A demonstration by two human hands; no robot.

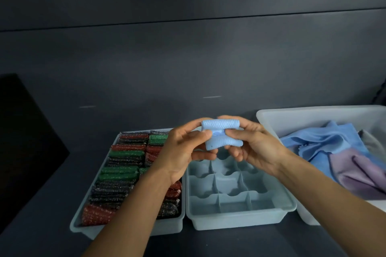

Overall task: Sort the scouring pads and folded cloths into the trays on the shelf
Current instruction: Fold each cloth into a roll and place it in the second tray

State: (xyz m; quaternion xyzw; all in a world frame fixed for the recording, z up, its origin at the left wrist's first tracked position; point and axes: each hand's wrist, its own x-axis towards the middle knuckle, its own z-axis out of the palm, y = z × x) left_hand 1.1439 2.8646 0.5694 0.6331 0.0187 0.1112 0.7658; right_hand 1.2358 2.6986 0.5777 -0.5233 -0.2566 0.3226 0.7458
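both hands [183, 148] [253, 148] pinch the cloth [222, 134], its long axis crosswise, right above the divided tray [240, 218].

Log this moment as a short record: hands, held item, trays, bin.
left hand: pinches the left end of the folded blue cloth
right hand: pinches its right end
cloth position: raised over the far end of the divided tray
divided tray: middle, grid of compartments
pad tray: left, packed with red, green and black scouring pads
white bin: right, holds loose cloths, blue, purple and grey
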